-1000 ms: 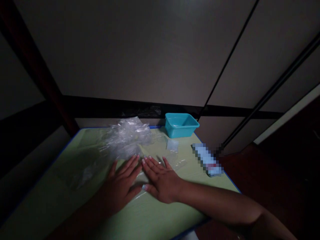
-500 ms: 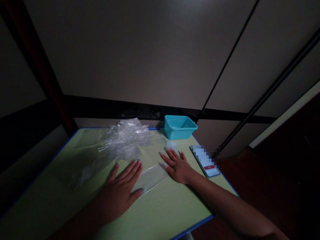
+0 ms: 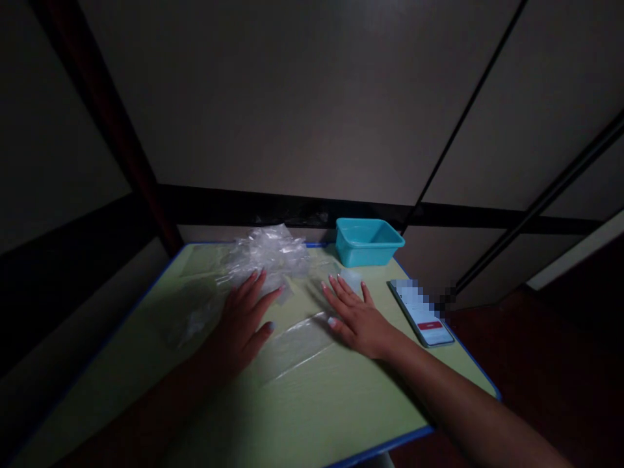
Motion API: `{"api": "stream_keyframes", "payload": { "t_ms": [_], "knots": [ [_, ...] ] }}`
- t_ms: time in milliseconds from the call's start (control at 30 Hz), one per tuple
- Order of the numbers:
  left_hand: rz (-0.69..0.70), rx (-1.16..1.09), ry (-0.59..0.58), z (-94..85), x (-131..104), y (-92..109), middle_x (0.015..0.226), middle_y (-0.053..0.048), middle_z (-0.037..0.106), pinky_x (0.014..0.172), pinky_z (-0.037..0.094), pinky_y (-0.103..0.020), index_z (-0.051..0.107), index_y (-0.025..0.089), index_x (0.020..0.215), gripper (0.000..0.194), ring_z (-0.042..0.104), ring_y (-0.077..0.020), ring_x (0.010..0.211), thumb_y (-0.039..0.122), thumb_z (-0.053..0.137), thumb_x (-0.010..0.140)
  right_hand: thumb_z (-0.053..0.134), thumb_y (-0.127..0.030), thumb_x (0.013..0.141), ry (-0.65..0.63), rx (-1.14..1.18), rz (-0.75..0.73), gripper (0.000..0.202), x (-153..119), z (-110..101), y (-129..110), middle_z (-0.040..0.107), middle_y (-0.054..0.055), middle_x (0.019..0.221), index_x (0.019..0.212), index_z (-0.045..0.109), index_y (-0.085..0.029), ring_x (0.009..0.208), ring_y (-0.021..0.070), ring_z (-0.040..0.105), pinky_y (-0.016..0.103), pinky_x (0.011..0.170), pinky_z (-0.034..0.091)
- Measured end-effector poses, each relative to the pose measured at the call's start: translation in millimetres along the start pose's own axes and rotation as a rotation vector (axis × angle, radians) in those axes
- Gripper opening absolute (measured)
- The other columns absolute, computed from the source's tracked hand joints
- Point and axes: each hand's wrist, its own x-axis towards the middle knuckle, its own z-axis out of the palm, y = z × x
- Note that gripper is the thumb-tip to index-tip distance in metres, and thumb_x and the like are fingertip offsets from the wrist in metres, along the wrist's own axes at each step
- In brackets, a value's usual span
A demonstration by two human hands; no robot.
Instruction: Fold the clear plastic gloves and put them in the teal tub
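Observation:
A clear plastic bag (image 3: pixel 298 343) lies flat on the pale green table, between my two hands. My left hand (image 3: pixel 246 318) is open with its fingers spread, at the near edge of a crumpled heap of clear plastic bags (image 3: pixel 268 253). Whether it touches the heap, I cannot tell. My right hand (image 3: pixel 358 318) is open too, palm down over the right end of the flat bag. Just beyond its fingertips is a small whitish translucent piece (image 3: pixel 351 279), too dim to name. Neither hand grips anything.
A turquoise plastic basin (image 3: pixel 369 244) stands at the back right of the table (image 3: pixel 312 416). To the right of my right hand lies a phone (image 3: pixel 429 325) with its screen lit. Large wall panels (image 3: pixel 302 117) rise behind the table's blue far edge.
My left hand has moved off the flat bag, forward toward the crumpled heap. My right hand stays near the flat bag's right end. The whole view has shifted slightly.

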Motion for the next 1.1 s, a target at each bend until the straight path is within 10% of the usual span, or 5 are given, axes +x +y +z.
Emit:
{"api": "stream_keyframes", "payload": {
  "t_ms": [133, 300, 567, 900, 1100],
  "knots": [
    [0.133, -0.051, -0.080, -1.7, -2, 9, 0.156, -0.009, 0.025, 0.112, 0.019, -0.055, 0.046, 0.024, 0.137, 0.051, 0.021, -0.0336, 0.141, 0.050, 0.038, 0.094, 0.036, -0.037, 0.097, 0.093, 0.092, 0.037, 0.054, -4, -5, 21, 0.030, 0.011, 0.154, 0.149, 0.028, -0.021, 0.142, 0.0262, 0.024, 0.061, 0.112, 0.007],
    [0.302, -0.100, -0.328, 0.5, -6, 28, 0.149, -0.006, 0.040, 0.113, 0.024, -0.052, 0.049, 0.028, 0.135, 0.050, 0.031, -0.0301, 0.139, 0.055, 0.046, 0.092, 0.042, -0.033, 0.096, 0.327, 0.085, 0.313, 0.032, -6, -21, 56, 0.065, 0.014, 0.113, 0.111, 0.063, -0.014, 0.106, 0.0227, 0.058, 0.034, 0.093, 0.044],
    [0.348, -0.019, -0.611, -1.6, -7, 33, 0.154, -0.005, 0.028, 0.112, 0.022, -0.058, 0.015, 0.036, 0.150, 0.069, 0.031, -0.0292, 0.140, 0.058, 0.044, 0.092, 0.058, -0.032, 0.088, 0.207, 0.042, 0.473, 0.017, 4, -6, 54, 0.066, 0.010, 0.089, 0.085, 0.067, -0.017, 0.086, 0.0220, 0.059, 0.029, 0.072, 0.042],
    [0.413, -0.020, -0.528, -5.4, -3, 32, 0.151, 0.000, 0.036, 0.111, 0.030, -0.048, 0.031, 0.038, 0.146, 0.058, 0.036, -0.0268, 0.138, 0.056, 0.045, 0.092, 0.058, -0.035, 0.090, 0.146, 0.086, 0.449, 0.019, 2, -13, 42, 0.066, 0.009, 0.093, 0.093, 0.066, -0.018, 0.087, 0.0198, 0.059, 0.028, 0.074, 0.041],
    [0.138, -0.053, -0.232, -7.2, -10, 19, 0.145, -0.002, 0.047, 0.109, 0.036, -0.045, 0.047, 0.032, 0.136, 0.043, 0.037, -0.0285, 0.135, 0.039, 0.046, 0.093, 0.056, -0.030, 0.090, 0.185, 0.101, 0.407, 0.016, -3, -13, 39, 0.065, 0.009, 0.093, 0.094, 0.066, -0.018, 0.088, 0.0204, 0.057, 0.029, 0.075, 0.040]
  ]
}}
